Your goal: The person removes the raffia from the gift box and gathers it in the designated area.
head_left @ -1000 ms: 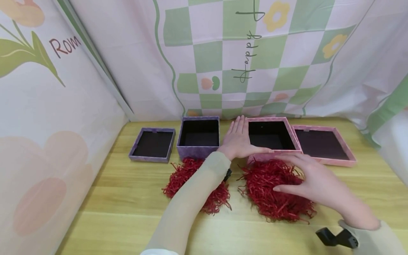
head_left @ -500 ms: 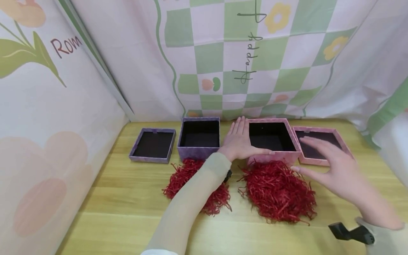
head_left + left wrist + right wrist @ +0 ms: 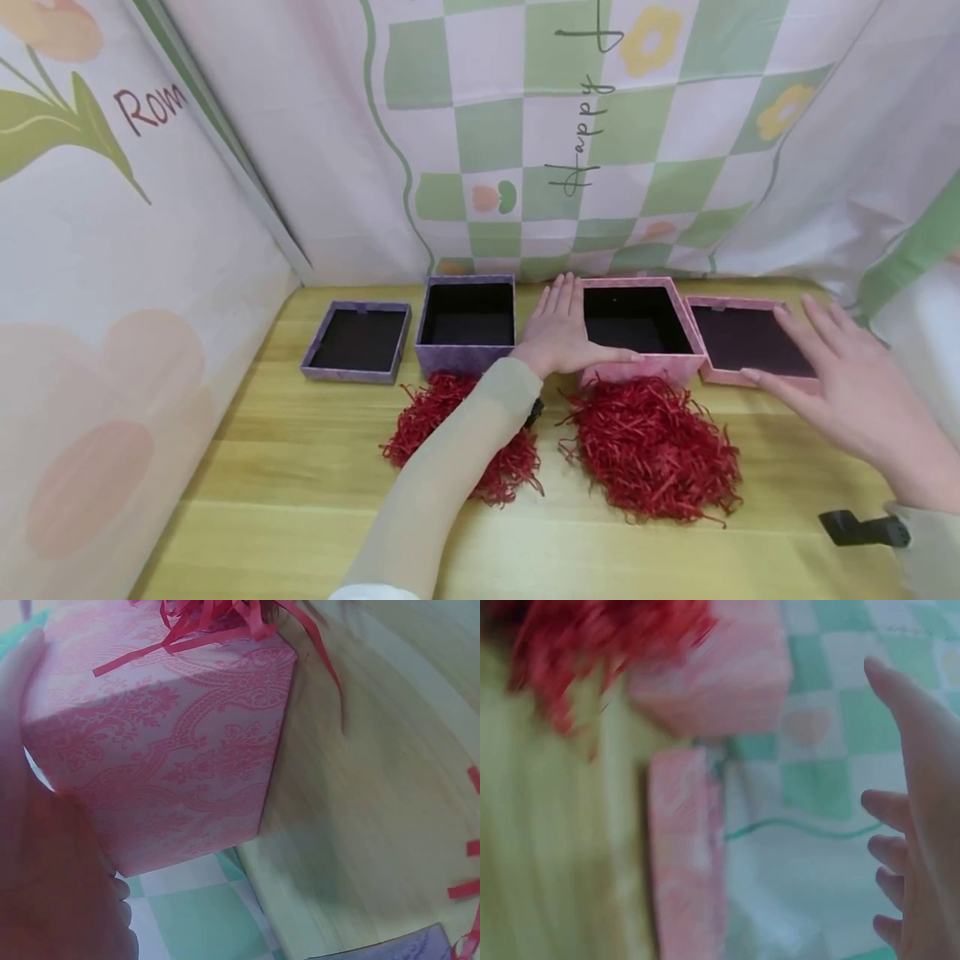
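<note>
My left hand (image 3: 558,329) lies along the left side of the open pink box (image 3: 637,368), fingers straight and thumb stretched over its front rim. In the left wrist view, that hand touches the patterned pink wall. My right hand (image 3: 847,383) hovers with spread fingers over the right part of the shallow pink lid (image 3: 738,337) and holds nothing. The lid lies with its dark inside up, to the right of the box. A mound of red shredded paper (image 3: 660,450) sits just in front of the pink box.
An open purple box (image 3: 457,362) with a black inside stands left of my left hand, its purple lid (image 3: 360,337) farther left. A second mound of red shredded paper (image 3: 423,425) is partly hidden under my left forearm. A printed curtain (image 3: 487,133) hangs behind the wooden table (image 3: 285,500).
My right hand has moved right, from over the red shredded paper and the pink box's front corner to over the pink lid. The left hand stays at the box.
</note>
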{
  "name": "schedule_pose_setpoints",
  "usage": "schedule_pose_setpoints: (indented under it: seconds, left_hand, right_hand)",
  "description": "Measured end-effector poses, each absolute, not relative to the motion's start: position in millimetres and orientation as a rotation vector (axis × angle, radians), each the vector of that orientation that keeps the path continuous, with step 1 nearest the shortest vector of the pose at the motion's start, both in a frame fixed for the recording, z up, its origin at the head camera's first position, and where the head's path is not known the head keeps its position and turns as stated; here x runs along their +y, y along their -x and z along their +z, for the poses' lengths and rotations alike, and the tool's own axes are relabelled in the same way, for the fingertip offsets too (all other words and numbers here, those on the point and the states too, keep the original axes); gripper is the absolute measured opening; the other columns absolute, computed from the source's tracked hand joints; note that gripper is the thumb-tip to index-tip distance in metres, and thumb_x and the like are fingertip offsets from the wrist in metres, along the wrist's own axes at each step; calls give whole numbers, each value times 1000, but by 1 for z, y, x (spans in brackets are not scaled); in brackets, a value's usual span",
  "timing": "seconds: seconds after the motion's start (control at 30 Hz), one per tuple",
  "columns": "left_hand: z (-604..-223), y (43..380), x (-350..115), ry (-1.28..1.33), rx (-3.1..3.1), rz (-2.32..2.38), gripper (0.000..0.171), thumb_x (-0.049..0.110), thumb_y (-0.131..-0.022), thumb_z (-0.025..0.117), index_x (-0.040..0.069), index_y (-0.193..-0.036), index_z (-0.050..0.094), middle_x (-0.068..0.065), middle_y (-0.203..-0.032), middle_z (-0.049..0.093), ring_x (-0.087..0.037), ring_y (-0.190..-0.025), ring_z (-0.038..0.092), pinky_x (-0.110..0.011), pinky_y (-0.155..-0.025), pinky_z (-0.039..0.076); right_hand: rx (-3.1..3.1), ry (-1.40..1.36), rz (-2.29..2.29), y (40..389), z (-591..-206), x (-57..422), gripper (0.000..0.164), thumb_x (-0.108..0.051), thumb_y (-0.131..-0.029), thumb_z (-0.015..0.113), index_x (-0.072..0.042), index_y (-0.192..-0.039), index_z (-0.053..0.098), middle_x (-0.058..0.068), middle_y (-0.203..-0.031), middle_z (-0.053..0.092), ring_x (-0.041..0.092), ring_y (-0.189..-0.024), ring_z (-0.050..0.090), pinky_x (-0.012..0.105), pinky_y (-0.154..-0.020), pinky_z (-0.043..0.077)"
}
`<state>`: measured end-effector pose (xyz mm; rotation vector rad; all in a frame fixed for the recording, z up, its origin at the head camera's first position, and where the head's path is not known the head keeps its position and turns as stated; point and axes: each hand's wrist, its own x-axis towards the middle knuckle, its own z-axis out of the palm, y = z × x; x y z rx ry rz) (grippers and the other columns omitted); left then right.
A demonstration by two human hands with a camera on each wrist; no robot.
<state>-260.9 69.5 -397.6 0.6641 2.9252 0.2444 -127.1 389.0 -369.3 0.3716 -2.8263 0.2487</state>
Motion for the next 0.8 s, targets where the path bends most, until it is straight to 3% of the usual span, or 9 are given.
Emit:
schedule_pose_setpoints:
  seconds: [0.33, 0.53, 0.63, 0.8]
  left_hand:
    - [-394, 263, 69, -660, 2916, 178, 137, 101, -68, 39, 15, -160, -17, -3, -169, -14, -16, -151, -16, -31, -119, -11]
    - [-389, 259, 64, -684, 2958, 236, 132, 101, -71, 31, 16, -161, -16, -2, -169, -14, -16, -151, -18, -31, -118, -13]
    - [-380, 255, 52, -760, 3012, 273, 130, 100, -74, 30, 14, -161, -12, -5, -170, -11, -17, -151, -17, -32, -119, -12]
    - [-357, 247, 12, -861, 3124, 242, 130, 99, -74, 29, 13, -161, -12, -5, -168, -15, -21, -152, -16, -36, -120, -9]
  right_hand:
    - [-2900, -315, 107, 148, -417, 429, 99, -57, -94, 62, -15, -165, 7, 22, -166, -9, 48, -148, -10, 59, -115, -13]
    - [-2944, -249, 125, 147, -429, 433, 96, -57, -97, 57, -9, -164, 6, 25, -164, -10, 48, -148, -12, 50, -115, -19]
    - [-2942, -220, 176, 146, -431, 432, 99, -57, -97, 58, -15, -165, -1, 26, -164, -9, 51, -147, -11, 47, -113, -21]
    - [-2917, -195, 212, 146, -431, 430, 104, -58, -94, 62, -23, -164, -6, 35, -161, -1, 56, -145, -3, 52, -115, -17]
